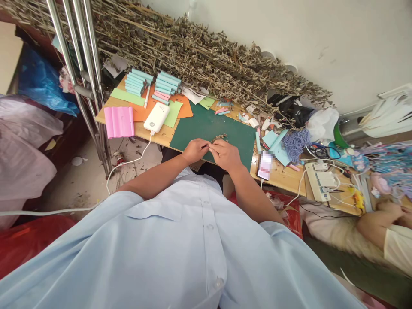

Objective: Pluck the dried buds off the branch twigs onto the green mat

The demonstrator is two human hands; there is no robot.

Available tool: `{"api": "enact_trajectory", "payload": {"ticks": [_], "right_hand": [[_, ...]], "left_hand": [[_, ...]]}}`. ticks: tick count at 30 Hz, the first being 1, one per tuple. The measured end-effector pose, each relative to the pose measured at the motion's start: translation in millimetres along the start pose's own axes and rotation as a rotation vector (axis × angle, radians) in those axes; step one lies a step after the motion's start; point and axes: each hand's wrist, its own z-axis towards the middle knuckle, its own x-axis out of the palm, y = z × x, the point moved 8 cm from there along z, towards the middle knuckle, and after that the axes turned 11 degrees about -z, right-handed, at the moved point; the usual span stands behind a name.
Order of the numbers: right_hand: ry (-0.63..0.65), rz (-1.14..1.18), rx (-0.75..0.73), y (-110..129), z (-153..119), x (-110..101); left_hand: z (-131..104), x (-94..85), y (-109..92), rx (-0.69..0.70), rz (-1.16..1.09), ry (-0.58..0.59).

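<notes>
Over the front part of a dark green cutting mat [186, 133], my left hand [195, 150] and my right hand [225, 154] meet fingertip to fingertip. Both are closed in a pinch. Something small and dark shows between the fingertips, too small to make out. Just beyond my right hand's fingers lies a little heap of dried plant bits [220, 137] on the mat. Farther back on the mat are short pink and blue paper rolls [222, 111].
Blue and pink paper rolls [167, 81] are stacked at the back left, near a white power bank [157, 119]. Dried plant stalks [206, 60] line the wall. A phone [265, 165] and power strip [317, 182] lie right; metal crutches [77, 77] stand left. Another person's arm [375, 223] is at right.
</notes>
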Motion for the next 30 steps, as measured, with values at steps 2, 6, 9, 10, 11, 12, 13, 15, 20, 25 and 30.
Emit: {"api": "enact_trajectory", "payload": {"ticks": [2,6,9,10,11,12,13,15,20,25,30], "right_hand": [[0.008,-0.031,0.001,1,2,-1],[0.032,-0.036,-0.005,1,6,-1],[0.01,0.06,0.014,-2,7,-2],[-0.009,0.094,0.032,-4,6,-3],[-0.029,0.122,0.051,-6,6,-4],[-0.046,0.14,0.062,-8,4,-4],[-0.059,0.146,0.065,-8,3,-5],[-0.06,0.12,0.04,-5,1,-4],[0.004,-0.007,-0.01,1,-2,0],[-0.01,0.078,0.058,-4,0,-1],[0.066,0.263,0.165,-8,8,5]], "left_hand": [[0,0.5,1,0.0,-0.003,0.006],[-1,0.2,1,0.006,-0.012,0.011],[-1,-1.1,0,0.021,-0.014,0.0],[-1,-1.3,-1,0.025,-0.01,-0.003],[-1,-1.2,-1,0.027,-0.006,-0.002],[-1,-0.8,-1,0.028,-0.002,0.002],[-1,-0.4,0,0.027,0.001,0.004],[-1,0.1,1,0.023,0.006,0.001],[-1,1.4,6,0.014,0.028,-0.009],[-1,0.7,4,0.024,0.017,-0.003],[-2,-0.1,-2,0.031,-0.004,0.017]]}}
